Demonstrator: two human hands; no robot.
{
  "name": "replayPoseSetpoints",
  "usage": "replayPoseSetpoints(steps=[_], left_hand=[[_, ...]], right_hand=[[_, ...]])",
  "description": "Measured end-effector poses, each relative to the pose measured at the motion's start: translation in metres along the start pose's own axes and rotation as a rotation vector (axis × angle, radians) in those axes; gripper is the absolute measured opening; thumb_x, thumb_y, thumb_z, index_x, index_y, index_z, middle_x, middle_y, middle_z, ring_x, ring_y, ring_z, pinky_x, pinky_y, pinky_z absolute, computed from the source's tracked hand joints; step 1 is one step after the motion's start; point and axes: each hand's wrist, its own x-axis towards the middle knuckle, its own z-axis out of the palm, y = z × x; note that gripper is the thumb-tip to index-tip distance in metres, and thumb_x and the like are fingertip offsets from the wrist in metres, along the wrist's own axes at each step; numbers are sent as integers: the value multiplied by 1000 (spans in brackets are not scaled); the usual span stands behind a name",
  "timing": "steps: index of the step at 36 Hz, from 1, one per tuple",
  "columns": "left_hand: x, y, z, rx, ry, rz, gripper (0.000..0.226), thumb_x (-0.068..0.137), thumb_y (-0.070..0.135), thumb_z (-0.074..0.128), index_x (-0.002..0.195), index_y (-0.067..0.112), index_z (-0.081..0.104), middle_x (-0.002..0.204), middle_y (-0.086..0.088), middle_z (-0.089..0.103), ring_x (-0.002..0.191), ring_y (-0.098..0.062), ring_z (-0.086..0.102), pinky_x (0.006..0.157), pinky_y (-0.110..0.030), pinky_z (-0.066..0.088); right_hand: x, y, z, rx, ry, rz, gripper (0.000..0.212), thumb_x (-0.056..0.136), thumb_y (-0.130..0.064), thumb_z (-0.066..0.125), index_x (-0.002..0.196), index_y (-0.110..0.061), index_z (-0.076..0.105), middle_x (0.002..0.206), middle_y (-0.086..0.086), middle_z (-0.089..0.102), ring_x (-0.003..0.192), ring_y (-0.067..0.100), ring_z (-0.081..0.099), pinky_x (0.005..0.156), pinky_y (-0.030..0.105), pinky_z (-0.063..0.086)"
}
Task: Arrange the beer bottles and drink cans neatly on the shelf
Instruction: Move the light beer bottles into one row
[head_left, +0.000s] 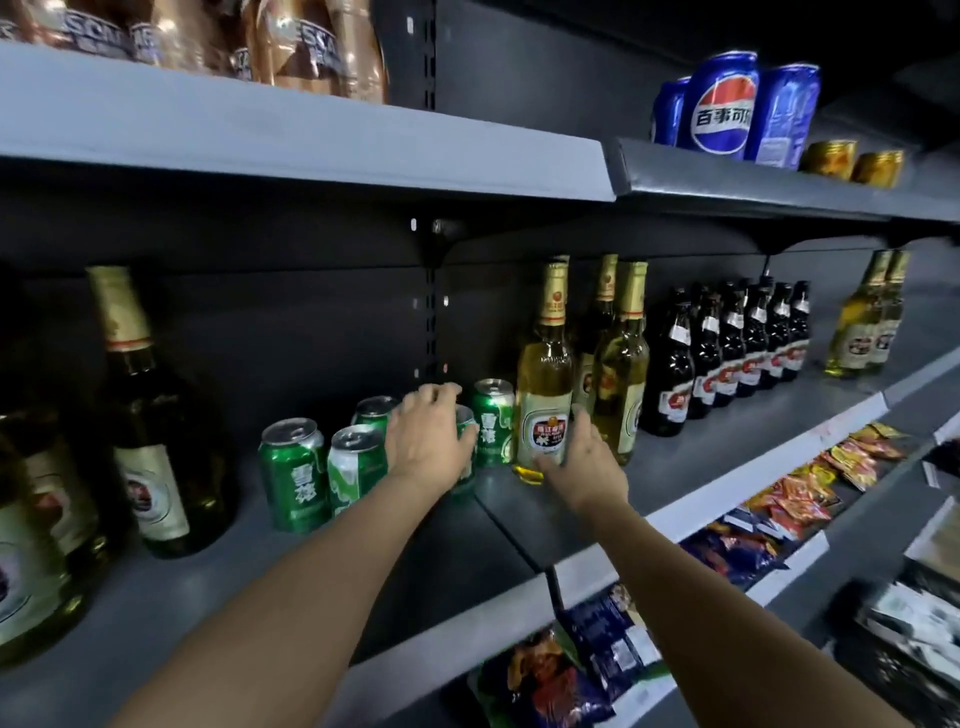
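On the grey metal shelf (519, 525), the left hand (428, 439) grips a green aluminium can (466, 431) just left of the clear golden glass beer bottle (545, 384), whose base the right hand (584, 462) holds, bare shelf toward the front edge.

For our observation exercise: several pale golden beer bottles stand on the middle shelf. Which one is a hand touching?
The front clear golden bottle, next to the green cans. The right hand rests against its lower label; the other golden bottles stand behind it or far right, untouched.
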Motion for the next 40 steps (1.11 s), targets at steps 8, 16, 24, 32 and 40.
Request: replayPoseSetpoints(steps=[8, 16, 24, 32, 40], left_hand=[[59, 29, 19, 120, -203, -99, 60, 96, 45, 50, 149, 26, 28, 143, -5, 46, 132, -26, 41, 110, -47, 25], [103, 42, 30, 8, -499, -204, 69, 92, 36, 61, 151, 19, 28, 146, -9, 44, 127, -27, 48, 102, -37, 43], [111, 43, 31, -20, -514, -281, 68, 81, 25, 75, 141, 17, 45, 130, -9, 55, 113, -26, 56, 96, -38, 50], [103, 18, 11, 111, -319, -351, 27, 79, 25, 68, 105, 20, 67, 109, -8, 65, 92, -27, 61, 82, -35, 55], [102, 14, 13, 117, -378, -435, 38, 76, 26, 74, 111, 16, 64, 117, -9, 62, 91, -24, 58, 77, -30, 51]], right_hand=[[45, -3, 20, 161, 220, -32, 97, 83, -53, 66, 152, -12, 12, 153, 6, 32, 136, 25, 37, 98, 43, 43], [61, 13, 39, 227, 234, -44, 96, 77, -58, 68, 149, -18, 18, 141, 1, 48, 125, 21, 50, 90, 39, 48], [61, 18, 42, 252, 258, -105, 97, 78, -53, 70, 149, -5, 24, 141, 10, 46, 128, 25, 45, 96, 37, 43], [62, 19, 44, 287, 250, -103, 93, 79, -54, 69, 147, -7, 26, 135, 9, 48, 124, 26, 46, 94, 40, 45], [62, 21, 41, 305, 224, -113, 92, 80, -55, 68, 148, -11, 25, 137, 5, 46, 127, 23, 43, 93, 38, 45]])
